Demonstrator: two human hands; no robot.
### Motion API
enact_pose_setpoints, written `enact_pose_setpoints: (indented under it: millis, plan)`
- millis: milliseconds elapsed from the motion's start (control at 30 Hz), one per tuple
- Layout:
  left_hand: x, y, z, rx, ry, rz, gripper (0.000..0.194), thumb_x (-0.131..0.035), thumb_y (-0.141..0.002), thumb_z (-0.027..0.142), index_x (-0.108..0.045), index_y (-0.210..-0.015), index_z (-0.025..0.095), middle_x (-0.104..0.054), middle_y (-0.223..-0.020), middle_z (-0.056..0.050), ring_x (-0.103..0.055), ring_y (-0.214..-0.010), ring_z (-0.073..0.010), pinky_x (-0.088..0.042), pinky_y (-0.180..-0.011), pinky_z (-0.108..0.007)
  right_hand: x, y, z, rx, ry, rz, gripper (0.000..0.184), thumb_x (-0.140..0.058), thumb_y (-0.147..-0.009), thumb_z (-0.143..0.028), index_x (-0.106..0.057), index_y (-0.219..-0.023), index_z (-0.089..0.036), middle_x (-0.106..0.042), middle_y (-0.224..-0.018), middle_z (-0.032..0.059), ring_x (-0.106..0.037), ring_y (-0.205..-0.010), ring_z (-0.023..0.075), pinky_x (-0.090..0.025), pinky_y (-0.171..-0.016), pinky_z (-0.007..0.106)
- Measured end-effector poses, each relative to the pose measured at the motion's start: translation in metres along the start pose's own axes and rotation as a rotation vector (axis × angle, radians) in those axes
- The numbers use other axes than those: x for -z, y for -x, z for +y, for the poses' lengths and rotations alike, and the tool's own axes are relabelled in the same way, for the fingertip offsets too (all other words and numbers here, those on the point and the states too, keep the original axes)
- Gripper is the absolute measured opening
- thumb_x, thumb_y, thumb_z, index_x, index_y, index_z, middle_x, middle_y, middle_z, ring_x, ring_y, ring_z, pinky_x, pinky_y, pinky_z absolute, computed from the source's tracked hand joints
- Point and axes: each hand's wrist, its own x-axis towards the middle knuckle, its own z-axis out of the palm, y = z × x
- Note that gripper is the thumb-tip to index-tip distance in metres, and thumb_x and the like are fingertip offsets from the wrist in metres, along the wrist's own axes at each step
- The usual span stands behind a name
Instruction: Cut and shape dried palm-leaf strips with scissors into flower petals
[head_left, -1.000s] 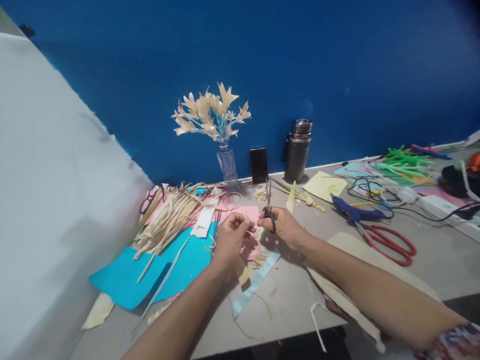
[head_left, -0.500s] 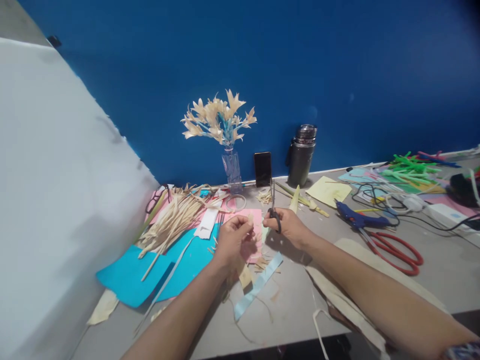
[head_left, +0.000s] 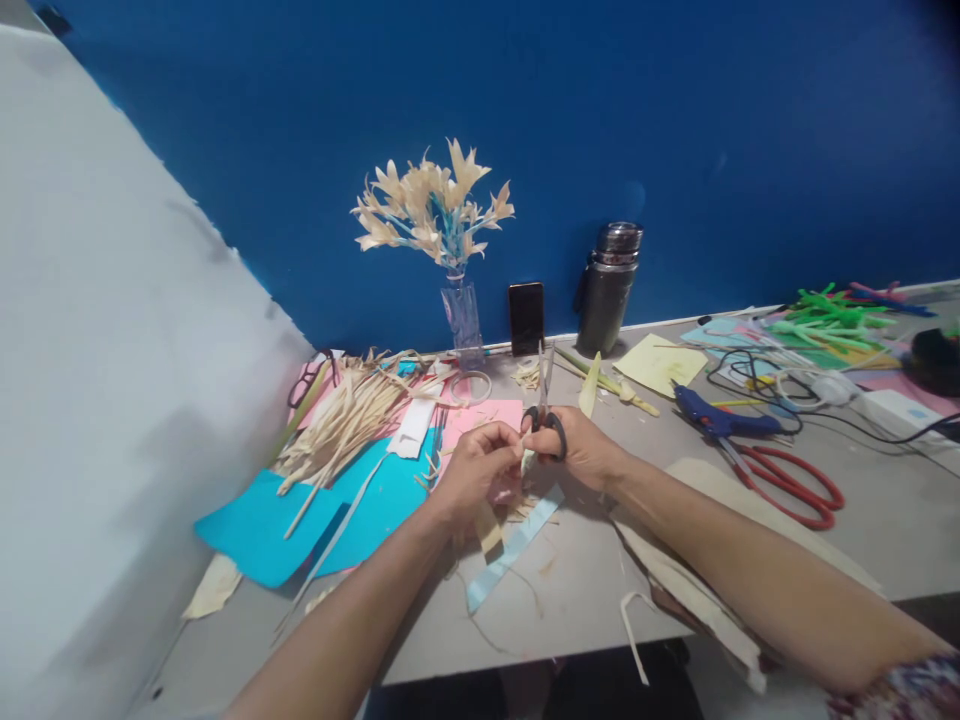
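My left hand [head_left: 474, 468] is closed in a pinch on a small pale strip of dried leaf [head_left: 527, 459], held just above the table. My right hand [head_left: 581, 447] grips small black-handled scissors [head_left: 544, 400], blades pointing up and away. The fingertips of both hands meet at the strip. Below them lie a pink paper sheet [head_left: 484, 414], a light blue ribbon strip [head_left: 514, 548] and leaf scraps.
A pile of dried leaf strips [head_left: 349, 415] lies on blue paper [head_left: 300, 515] at left. At the back stand a vase of leaf flowers [head_left: 435, 215], a phone [head_left: 526, 317] and a steel flask [head_left: 607, 288]. A blue glue gun [head_left: 716, 420], red scissors [head_left: 787, 485] and cables sit right.
My hands have come together: the right hand with the scissors moved left to touch the strip pinched in my left hand. The view shifted slightly.
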Motion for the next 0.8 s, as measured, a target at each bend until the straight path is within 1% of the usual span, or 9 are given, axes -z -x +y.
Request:
enact_pose_setpoints:
  millis: [100, 233, 300, 367, 467, 533, 633, 700, 800]
  plan:
    - [0.005, 0.001, 0.003, -0.005, 0.016, -0.12, 0.021, -0.078, -0.07, 0.026, -0.061, -0.07, 0.016, -0.059, -0.059, -0.001, -0.054, -0.052, -0.0112, -0.042, -0.053, -0.023, 0.0, 0.002, -0.002, -0.047, -0.119, -0.086, 0.02, -0.079, -0.061, -0.024, -0.065, -0.073, -0.015, -0.056, -0.062, -0.0016, -0.046, -0.054, 0.0105, -0.032, -0.05, 0.022]
    - [0.01, 0.0, 0.006, 0.003, 0.049, -0.216, 0.022, -0.079, -0.071, 0.03, -0.062, -0.073, 0.016, -0.061, -0.062, -0.002, -0.056, -0.055, -0.0124, -0.045, -0.057, -0.025, 0.002, 0.004, -0.005, -0.113, -0.235, -0.134, 0.022, -0.079, -0.059, -0.022, -0.065, -0.074, -0.016, -0.054, -0.062, -0.0023, -0.045, -0.054, 0.0104, -0.034, -0.049, 0.021]
    - [0.011, -0.001, 0.006, 0.005, 0.069, -0.219, 0.021, -0.079, -0.071, 0.03, -0.062, -0.072, 0.016, -0.061, -0.061, -0.002, -0.056, -0.054, -0.0125, -0.046, -0.058, -0.026, 0.003, 0.005, -0.007, -0.125, -0.247, -0.14, 0.024, -0.08, -0.061, -0.026, -0.066, -0.078, -0.016, -0.05, -0.059, -0.0038, -0.041, -0.053, 0.0099, -0.035, -0.05, 0.022]
    - [0.012, -0.002, 0.005, -0.003, 0.073, -0.19, 0.021, -0.079, -0.07, 0.028, -0.062, -0.07, 0.016, -0.061, -0.061, -0.001, -0.055, -0.053, -0.0118, -0.046, -0.058, -0.026, 0.003, 0.005, -0.007, -0.1, -0.222, -0.135, 0.026, -0.081, -0.065, -0.031, -0.067, -0.081, -0.016, -0.047, -0.056, -0.0049, -0.038, -0.052, 0.0096, -0.034, -0.051, 0.022]
    - [0.013, -0.004, 0.003, -0.019, 0.021, -0.153, 0.02, -0.079, -0.069, 0.026, -0.062, -0.069, 0.016, -0.06, -0.059, -0.001, -0.055, -0.052, -0.0116, -0.045, -0.057, -0.025, 0.001, 0.004, -0.004, -0.04, -0.113, -0.092, 0.025, -0.082, -0.064, -0.03, -0.066, -0.078, -0.015, -0.051, -0.06, -0.0033, -0.041, -0.053, 0.0094, -0.031, -0.05, 0.022]
    - [0.013, -0.003, 0.003, -0.015, -0.008, -0.162, 0.019, -0.078, -0.07, 0.025, -0.062, -0.069, 0.016, -0.06, -0.059, -0.001, -0.055, -0.053, -0.0119, -0.043, -0.055, -0.024, 0.0, 0.003, -0.002, -0.035, -0.098, -0.084, 0.023, -0.081, -0.062, -0.025, -0.065, -0.075, -0.015, -0.055, -0.063, -0.0019, -0.043, -0.054, 0.0095, -0.031, -0.05, 0.022]
    - [0.013, -0.002, 0.004, 0.005, 0.017, -0.226, 0.019, -0.078, -0.07, 0.025, -0.063, -0.07, 0.015, -0.062, -0.061, -0.002, -0.056, -0.054, -0.0123, -0.044, -0.055, -0.025, 0.0, 0.002, 0.0, -0.074, -0.213, -0.166, 0.021, -0.08, -0.061, -0.022, -0.065, -0.073, -0.015, -0.057, -0.064, -0.0005, -0.047, -0.056, 0.0107, -0.031, -0.05, 0.022]
    - [0.013, -0.001, 0.006, 0.016, 0.073, -0.255, 0.019, -0.079, -0.069, 0.027, -0.064, -0.071, 0.015, -0.063, -0.061, -0.003, -0.056, -0.053, -0.0125, -0.046, -0.057, -0.026, 0.002, 0.002, -0.001, -0.097, -0.312, -0.218, 0.021, -0.081, -0.061, -0.022, -0.065, -0.074, -0.014, -0.053, -0.061, -0.0021, -0.043, -0.054, 0.0093, -0.03, -0.05, 0.021]
    - [0.012, -0.002, 0.006, 0.025, 0.137, -0.196, 0.022, -0.081, -0.067, 0.027, -0.064, -0.071, 0.015, -0.062, -0.059, -0.002, -0.056, -0.052, -0.0117, -0.047, -0.057, -0.026, 0.008, -0.001, -0.002, -0.09, -0.413, -0.175, 0.026, -0.083, -0.066, -0.03, -0.068, -0.08, -0.014, -0.054, -0.066, -0.0026, -0.033, -0.052, 0.006, -0.03, -0.049, 0.018]
